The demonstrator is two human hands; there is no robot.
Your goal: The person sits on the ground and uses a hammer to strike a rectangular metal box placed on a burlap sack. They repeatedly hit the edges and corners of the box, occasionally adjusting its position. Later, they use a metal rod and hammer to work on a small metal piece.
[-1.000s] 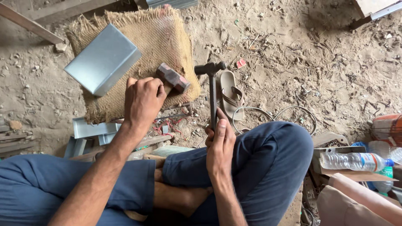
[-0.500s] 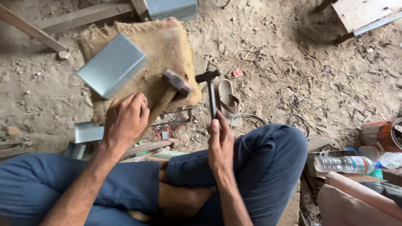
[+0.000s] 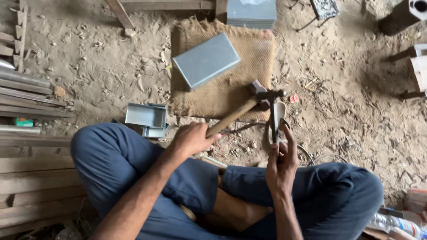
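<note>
My left hand (image 3: 192,138) grips the wooden handle of a hammer (image 3: 238,112) whose metal head lies at the near edge of a burlap mat (image 3: 242,75). My right hand (image 3: 281,161) holds a dark metal T-shaped tool (image 3: 274,113) upright beside the hammer head, its top touching or nearly touching it. A grey sheet-metal box (image 3: 206,60) lies tilted on the mat. I sit cross-legged in blue trousers on dusty ground.
Small grey metal trays (image 3: 147,118) lie left of my knee. Wooden planks and metal bars (image 3: 26,93) are stacked at the left. Another grey metal box (image 3: 251,12) sits beyond the mat. A sandal (image 3: 280,115) lies behind the tool; a plastic bottle (image 3: 398,223) is at bottom right.
The view has shifted so the mat sits further right. My left hand slid down the hammer handle, and the hammer head moved right to meet the upright tool.
</note>
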